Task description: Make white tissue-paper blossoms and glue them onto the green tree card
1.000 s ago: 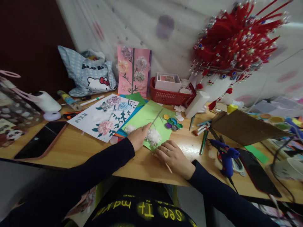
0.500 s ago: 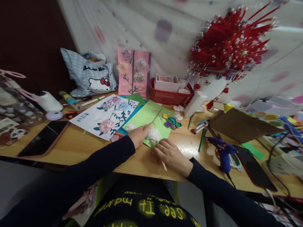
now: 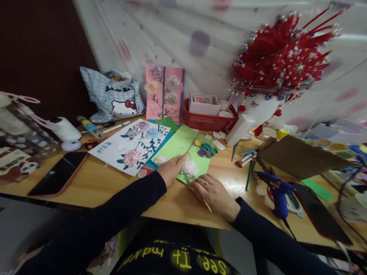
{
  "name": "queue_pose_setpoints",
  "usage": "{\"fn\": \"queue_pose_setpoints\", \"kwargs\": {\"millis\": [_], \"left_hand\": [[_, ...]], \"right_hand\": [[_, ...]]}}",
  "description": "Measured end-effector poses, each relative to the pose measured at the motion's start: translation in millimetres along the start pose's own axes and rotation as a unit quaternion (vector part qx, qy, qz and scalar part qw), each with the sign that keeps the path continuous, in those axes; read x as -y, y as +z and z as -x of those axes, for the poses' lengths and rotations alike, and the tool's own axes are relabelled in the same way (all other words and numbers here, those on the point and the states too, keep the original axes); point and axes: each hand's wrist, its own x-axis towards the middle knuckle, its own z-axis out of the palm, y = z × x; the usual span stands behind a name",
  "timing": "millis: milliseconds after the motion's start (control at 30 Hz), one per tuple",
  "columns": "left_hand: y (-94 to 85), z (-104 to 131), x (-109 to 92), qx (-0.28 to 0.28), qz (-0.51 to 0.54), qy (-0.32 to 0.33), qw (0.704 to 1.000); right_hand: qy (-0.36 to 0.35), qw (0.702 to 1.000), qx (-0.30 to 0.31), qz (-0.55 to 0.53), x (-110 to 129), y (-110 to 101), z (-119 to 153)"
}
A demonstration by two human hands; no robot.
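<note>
My left hand (image 3: 171,169) rests on a light green sheet of paper (image 3: 183,131), its fingers stretched out beside a white ruffled flower (image 3: 189,168). A thin grey strip (image 3: 192,143) runs up the sheet from near those fingertips; whether it is drawn or loose, I cannot tell. My right hand (image 3: 211,191) is closed round a slim wooden stick (image 3: 207,205), whose far end reaches the lower edge of the flower. A second white flower (image 3: 161,159) lies left of my left hand. Right of the sheet sits a palette of small coloured pots (image 3: 205,148).
A white sheet with painted flowers (image 3: 129,147) lies to the left, near a phone (image 3: 59,173). On the right are a blue glue gun (image 3: 276,191), pens (image 3: 250,168) and another phone (image 3: 318,214). Behind stand a red basket (image 3: 200,121) and a red headdress (image 3: 282,57).
The view has shifted slightly, so everything sits a little lower and further right. Both hands keep nearly the same place over the green sheet, and the stick stays at the flower.
</note>
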Motion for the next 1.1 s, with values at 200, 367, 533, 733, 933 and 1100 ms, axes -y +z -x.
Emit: {"fn": "queue_pose_setpoints", "kwargs": {"millis": [200, 367, 533, 733, 933, 1100], "left_hand": [[3.0, -0.4, 0.8, 0.006, -0.017, -0.002, 1.000], [0.1, -0.3, -1.2, 0.014, -0.028, -0.011, 0.999], [1.3, -0.1, -0.4, 0.009, -0.025, -0.008, 1.000], [1.9, -0.5, 2.9, -0.055, 0.014, 0.034, 0.998], [-17.9, 11.5, -8.1, -0.162, 0.161, 0.089, 0.969], [-23.7, 14.4, -12.7, -0.044, 0.289, 0.068, 0.954]], "right_hand": [[-0.012, 0.998, -0.043, -0.033, -1.6, -5.0, 2.5], [0.003, 0.998, -0.042, -0.047, -1.9, -5.3, 1.7], [0.010, 0.996, -0.057, -0.066, -4.3, -6.5, 0.4], [-0.021, 0.985, -0.107, -0.131, -5.6, -14.6, 5.3], [-0.023, 0.983, -0.121, -0.136, -6.5, -15.6, 4.5], [0.006, 0.979, -0.119, -0.166, -8.8, -14.8, 10.0]]}}
